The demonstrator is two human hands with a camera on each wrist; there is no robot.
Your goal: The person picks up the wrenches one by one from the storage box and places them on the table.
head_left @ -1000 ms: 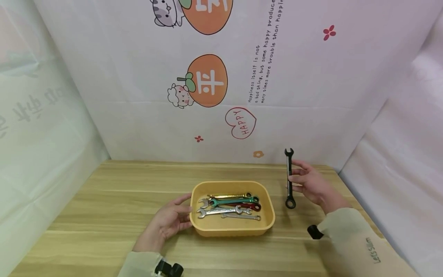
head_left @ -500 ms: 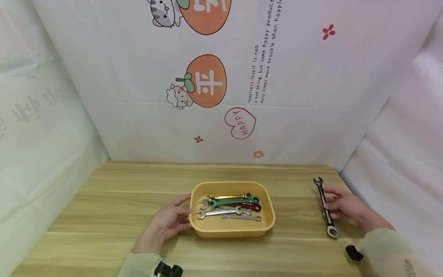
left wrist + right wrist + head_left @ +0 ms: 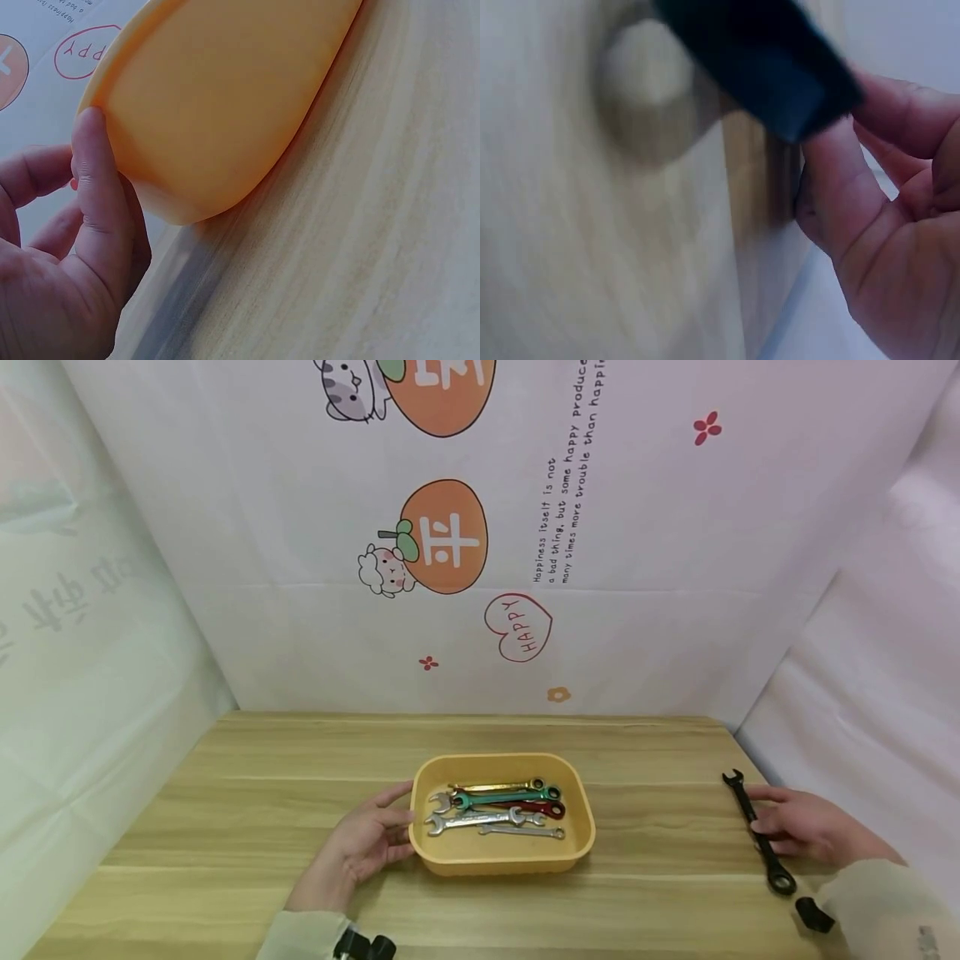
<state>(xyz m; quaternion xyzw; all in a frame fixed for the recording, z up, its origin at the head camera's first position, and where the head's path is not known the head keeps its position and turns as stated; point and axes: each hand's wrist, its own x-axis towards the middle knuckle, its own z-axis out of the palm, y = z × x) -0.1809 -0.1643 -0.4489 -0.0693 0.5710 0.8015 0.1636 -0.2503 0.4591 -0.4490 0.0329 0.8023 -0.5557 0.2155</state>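
While the left hand (image 3: 367,839) rests its loose fingers on the left end of the yellow plastic tub (image 3: 502,866), the right hand (image 3: 813,827) pinches a black combination wrench (image 3: 767,850) by the middle of its handle. That wrench is at the right side of the wooden table (image 3: 645,835), well apart from the tub. Its open end points away from the person, and its ring end is nearer. I can't tell if it touches the wood. It looks like hard metal, so it should be stiff, a bit heavy and not easy to break. It may be slippery because it is smooth. The middle looks like the best place to hold, so neither end tips down.

Inside the tub lie a gold wrench (image 3: 491,786), a green wrench (image 3: 506,796), a red wrench (image 3: 553,808) and some silver wrenches (image 3: 476,818). The tub looks light, so fingers on its end should steady it.
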